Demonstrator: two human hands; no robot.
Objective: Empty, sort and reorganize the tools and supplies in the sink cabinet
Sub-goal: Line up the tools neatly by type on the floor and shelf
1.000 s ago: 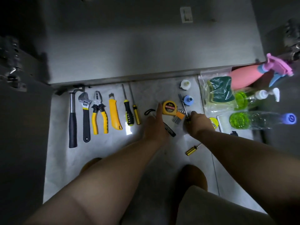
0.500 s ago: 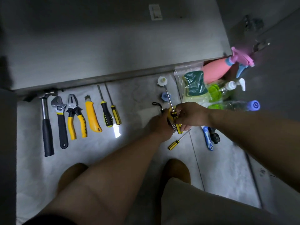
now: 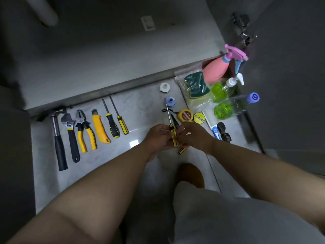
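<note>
1. The left hand (image 3: 158, 136) and right hand (image 3: 191, 136) meet at the centre of the frame. Both have their fingers closed on the handle of the striped screwdriver (image 3: 173, 136), whose shaft points toward the top of the frame.
2. A short screwdriver (image 3: 182, 150) lies on the floor (image 3: 140, 106), partly hidden under the right hand.
3. A row of tools lies on the floor at left of centre. From left to right these are the hammer (image 3: 58, 140), adjustable wrench (image 3: 70, 132), pliers (image 3: 84, 131), utility knife (image 3: 100, 128), black-handled screwdriver (image 3: 111, 122) and slim screwdriver (image 3: 121, 123), laid side by side with heads toward the cabinet edge (image 3: 105, 90).
4. Just above the hands are the tape measure (image 3: 185, 115) and yellow tape roll (image 3: 199, 118), and farther up a blue cap (image 3: 170, 101) and a white cap (image 3: 164, 87).
5. The supplies lie at upper right: a bagged sponge (image 3: 195, 85), a pink spray bottle (image 3: 216, 69), a pump bottle (image 3: 221, 90) and a clear bottle (image 3: 233, 106) with green contents.
6. A blue brush (image 3: 215, 132) lies right of the right hand.
</note>
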